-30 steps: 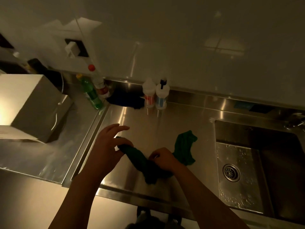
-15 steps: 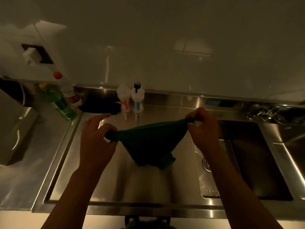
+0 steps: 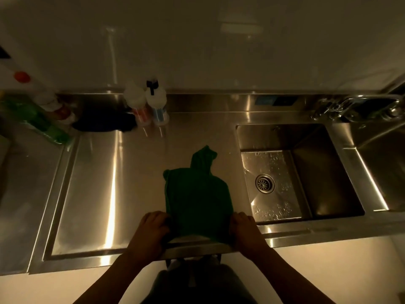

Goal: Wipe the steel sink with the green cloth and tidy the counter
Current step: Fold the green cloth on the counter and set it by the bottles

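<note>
The green cloth [image 3: 197,194] lies spread on the steel counter [image 3: 98,189], its near edge at the counter's front lip and a narrow tail pointing away from me. My left hand [image 3: 153,229] grips the cloth's near left corner. My right hand [image 3: 243,229] grips the near right corner. The steel sink [image 3: 285,178] sits just right of the cloth, with water drops on its floor around the round drain [image 3: 264,183].
Two white bottles [image 3: 145,106] stand at the back wall. A dark cloth [image 3: 103,122] lies left of them, beside a green bottle [image 3: 37,119] and a red-capped one [image 3: 54,102]. The tap [image 3: 350,105] is at the back right, with a second basin [image 3: 385,172] beyond.
The cloth was bunched on the counter, then stretched in the air between both hands. Now it lies flat on the counter, both hands pulled back to the front edge.
</note>
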### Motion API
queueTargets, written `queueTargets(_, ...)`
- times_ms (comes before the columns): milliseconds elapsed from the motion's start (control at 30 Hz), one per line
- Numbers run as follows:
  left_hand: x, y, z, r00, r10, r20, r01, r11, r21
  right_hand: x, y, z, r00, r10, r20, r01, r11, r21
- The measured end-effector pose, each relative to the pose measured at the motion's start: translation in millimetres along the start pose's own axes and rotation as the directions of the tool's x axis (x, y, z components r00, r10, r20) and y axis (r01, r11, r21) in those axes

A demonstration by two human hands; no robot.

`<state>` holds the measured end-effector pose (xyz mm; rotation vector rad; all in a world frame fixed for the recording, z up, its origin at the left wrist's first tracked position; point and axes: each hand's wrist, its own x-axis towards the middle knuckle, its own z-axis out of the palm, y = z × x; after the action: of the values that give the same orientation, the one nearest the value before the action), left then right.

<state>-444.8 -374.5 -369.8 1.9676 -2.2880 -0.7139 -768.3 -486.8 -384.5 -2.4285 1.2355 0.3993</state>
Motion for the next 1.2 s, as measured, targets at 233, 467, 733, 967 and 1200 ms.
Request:
queueTargets(233,33.8,-0.4,-35.1,0.988,-0.04,-0.151,0.034,0.999,-0.038,49.0,11.5,-37.3,0.979,0.111,-0.169,-0.098,0.992,0.083)
queueTargets(467,153.8,-8.1,-71.4,0.941,-0.221,-0.255,0.201,0.974,-0.101,149.8,-15.8,-96.5,0.97,0.194,-0.145,-0.133,0.927,0.351)
queueTargets(733,254.1,-35.5,-63.1,0.96,-0.274,-0.057,0.274,0.962,-0.015,230.9,-8.7,-96.6,0.931,0.345,-0.115,-0.257,0.848,0.464)
queueTargets(967,273.5,-33.2,-41.2,0.968,-0.237,-0.081,0.232,0.971,-0.063,240.9,-3.5,-83.8,0.924,0.319,-0.211,-0.166,0.832,0.529)
queueTargets(1200,269.3,-46.6,-83.1,0.87,-0.385,-0.307,0.287,0.903,-0.321,235.9,21.2,-113.0,0.797,0.519,-0.309,-0.171,0.685,0.709)
